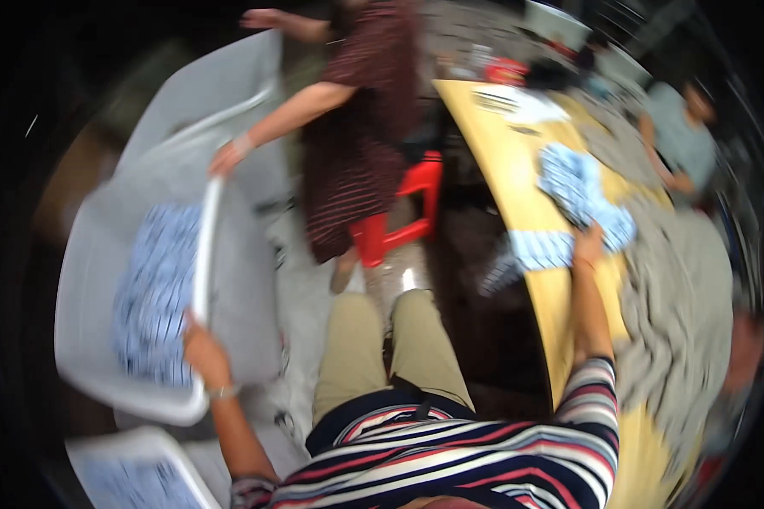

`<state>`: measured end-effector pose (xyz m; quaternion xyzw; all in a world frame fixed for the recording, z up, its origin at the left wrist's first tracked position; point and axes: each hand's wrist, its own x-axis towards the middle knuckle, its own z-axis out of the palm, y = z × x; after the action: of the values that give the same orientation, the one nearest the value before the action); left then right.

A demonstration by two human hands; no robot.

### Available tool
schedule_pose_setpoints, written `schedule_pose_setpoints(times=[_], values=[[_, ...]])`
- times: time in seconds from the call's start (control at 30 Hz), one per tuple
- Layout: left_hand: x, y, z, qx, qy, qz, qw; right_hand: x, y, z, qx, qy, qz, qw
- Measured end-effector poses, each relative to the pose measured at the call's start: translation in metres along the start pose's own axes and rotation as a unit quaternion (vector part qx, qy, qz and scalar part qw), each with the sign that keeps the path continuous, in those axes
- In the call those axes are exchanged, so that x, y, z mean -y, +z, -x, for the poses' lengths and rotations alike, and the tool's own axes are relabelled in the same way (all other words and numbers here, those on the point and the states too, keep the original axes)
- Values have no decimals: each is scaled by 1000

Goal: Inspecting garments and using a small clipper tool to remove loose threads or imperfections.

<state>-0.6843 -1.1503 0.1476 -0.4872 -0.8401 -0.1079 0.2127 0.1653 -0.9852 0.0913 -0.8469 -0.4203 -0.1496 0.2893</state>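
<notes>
I see left hand point(205, 353) curled over the grey bin point(209, 229) rim, right hand point(588, 244) touching blue-and-white cloth point(575, 181), its grip too blurred to tell.

The person's left hand point(205, 352) is at the white rim point(205, 254) of a pale grey bin point(78, 314) with blue striped fabric point(154, 288) inside, while the right hand point(588, 245) touches blue-and-white cloth point(570, 176) on a yellow table point(484, 144), beside rumpled beige fabric point(675, 280). Between bin and table, 1 co-worker point(348, 161) stands near a red stool point(429, 187), and 1 more person point(681, 136) is at the table's right side.
</notes>
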Motion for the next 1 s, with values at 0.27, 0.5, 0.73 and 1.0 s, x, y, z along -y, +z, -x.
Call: schedule_pose_setpoints(times=[0.27, 0.5, 0.73, 1.0], values=[[-6, -33, -3, 69, -8, -77, 995, 67, -55, 23, 15, 56, 1, 998], [-26, -41, 4, 57, 21, -84, 995, 40, -55, 25, -1, 67, 19, 998], [-10, -71, 53, 33, -14, 21, 999, 27, 20, 4, 37, 31, 5, 999], [-58, -106, 59, 44, 18, -124, 991, 13, 106, -62, 46, -118, 36, 991]])
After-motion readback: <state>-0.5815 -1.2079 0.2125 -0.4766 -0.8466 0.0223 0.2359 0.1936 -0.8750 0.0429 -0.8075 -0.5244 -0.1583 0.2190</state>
